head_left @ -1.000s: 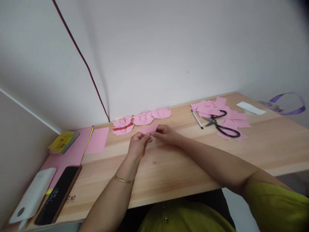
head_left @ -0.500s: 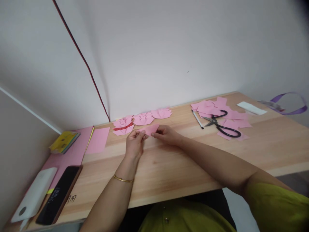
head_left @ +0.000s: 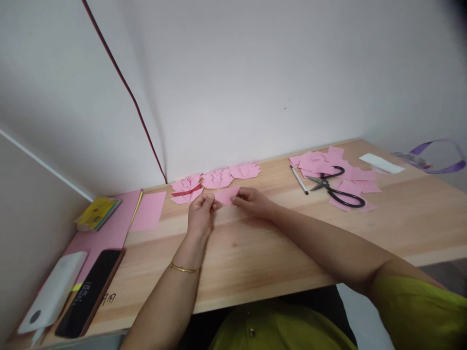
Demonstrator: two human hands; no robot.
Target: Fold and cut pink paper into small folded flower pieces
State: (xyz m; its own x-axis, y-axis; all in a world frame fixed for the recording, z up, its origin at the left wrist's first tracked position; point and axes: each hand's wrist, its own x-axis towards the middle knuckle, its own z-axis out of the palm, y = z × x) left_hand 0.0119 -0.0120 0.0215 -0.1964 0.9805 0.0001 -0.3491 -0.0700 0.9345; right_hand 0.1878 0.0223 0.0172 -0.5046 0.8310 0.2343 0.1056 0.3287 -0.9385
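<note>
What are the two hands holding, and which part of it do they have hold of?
A small folded pink paper piece. The left hand pinches its left end and the right hand pinches its right end, both with the fingertips.

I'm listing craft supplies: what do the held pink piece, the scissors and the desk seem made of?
The pink piece: thin matte paper, creased flat. The scissors: dark, glossy loop handles, likely metal or coated. The desk: pale wood or laminate, grain showing.
</note>
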